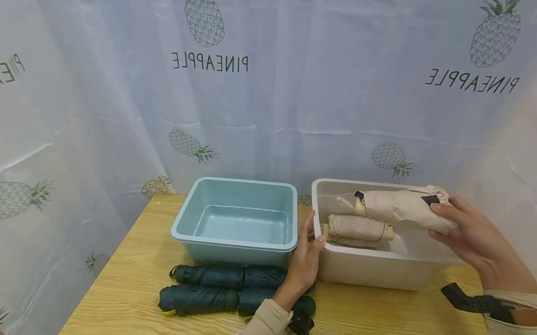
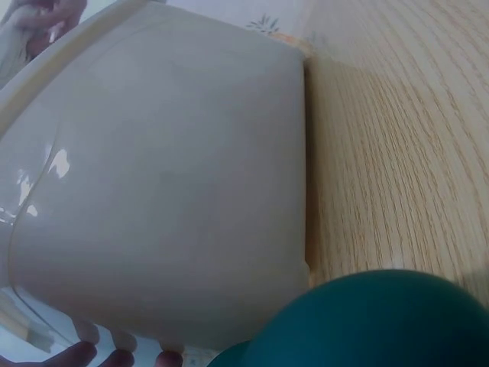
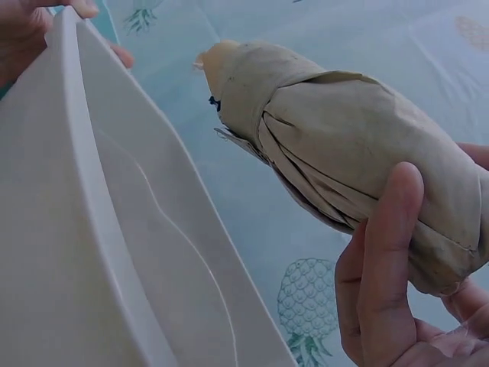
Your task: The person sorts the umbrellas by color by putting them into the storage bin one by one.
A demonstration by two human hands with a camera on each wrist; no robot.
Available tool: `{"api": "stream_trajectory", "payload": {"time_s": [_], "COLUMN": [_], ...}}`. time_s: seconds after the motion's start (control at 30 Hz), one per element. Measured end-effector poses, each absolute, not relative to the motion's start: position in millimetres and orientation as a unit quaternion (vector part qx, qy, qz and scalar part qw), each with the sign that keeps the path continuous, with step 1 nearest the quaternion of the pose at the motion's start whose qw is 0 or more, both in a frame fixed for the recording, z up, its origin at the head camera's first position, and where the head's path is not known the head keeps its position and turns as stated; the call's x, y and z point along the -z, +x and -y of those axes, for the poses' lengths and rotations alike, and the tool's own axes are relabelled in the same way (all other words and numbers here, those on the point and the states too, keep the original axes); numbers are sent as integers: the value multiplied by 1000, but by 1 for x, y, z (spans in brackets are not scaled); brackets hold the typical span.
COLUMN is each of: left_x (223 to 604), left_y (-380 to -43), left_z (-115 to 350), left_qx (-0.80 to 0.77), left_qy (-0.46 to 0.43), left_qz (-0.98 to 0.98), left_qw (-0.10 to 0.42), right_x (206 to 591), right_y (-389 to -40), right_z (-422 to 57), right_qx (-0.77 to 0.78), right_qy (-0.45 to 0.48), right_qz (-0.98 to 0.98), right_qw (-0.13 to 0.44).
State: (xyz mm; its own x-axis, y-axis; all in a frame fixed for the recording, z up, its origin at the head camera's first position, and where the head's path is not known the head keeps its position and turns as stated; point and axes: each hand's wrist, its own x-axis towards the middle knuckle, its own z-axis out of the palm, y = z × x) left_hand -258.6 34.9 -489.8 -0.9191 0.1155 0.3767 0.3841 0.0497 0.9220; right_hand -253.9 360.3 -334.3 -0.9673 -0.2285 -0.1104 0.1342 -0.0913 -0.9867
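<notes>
One umbrella (image 1: 395,207) gripped in our right hand (image 1: 467,225), left hand (image 1: 305,260), apart, pinching the bin (image 1: 372,273): we'd best brace its rim (image 1: 394,256) and lower slowly, level.

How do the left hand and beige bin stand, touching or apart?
Touching: the head view shows the left hand holding the beige bin by its rim.

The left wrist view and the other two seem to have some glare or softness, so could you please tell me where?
Head view: a small pale glare spot on the wooden table, near the bottom edge; left wrist view: white highlights on the beige bin, toward the left edge; right wrist view: folds on the beige folded umbrella fairly clear, the pineapple curtain behind softer and bluish.
</notes>
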Motion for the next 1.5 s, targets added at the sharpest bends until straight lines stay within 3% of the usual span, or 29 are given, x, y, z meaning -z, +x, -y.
{"api": "stream_trajectory", "payload": {"time_s": [0.67, 1.5], "left_x": [489, 489], "left_y": [-262, -259], "left_z": [-28, -34], "left_qx": [677, 667], "left_qy": [-177, -174], "left_qz": [708, 719], "left_qw": [97, 92], "right_x": [325, 350], "right_y": [-316, -349], "right_z": [-316, -305], "right_qx": [678, 615], "right_qy": [21, 49], "right_qz": [-717, -763], "right_qw": [160, 190]}}
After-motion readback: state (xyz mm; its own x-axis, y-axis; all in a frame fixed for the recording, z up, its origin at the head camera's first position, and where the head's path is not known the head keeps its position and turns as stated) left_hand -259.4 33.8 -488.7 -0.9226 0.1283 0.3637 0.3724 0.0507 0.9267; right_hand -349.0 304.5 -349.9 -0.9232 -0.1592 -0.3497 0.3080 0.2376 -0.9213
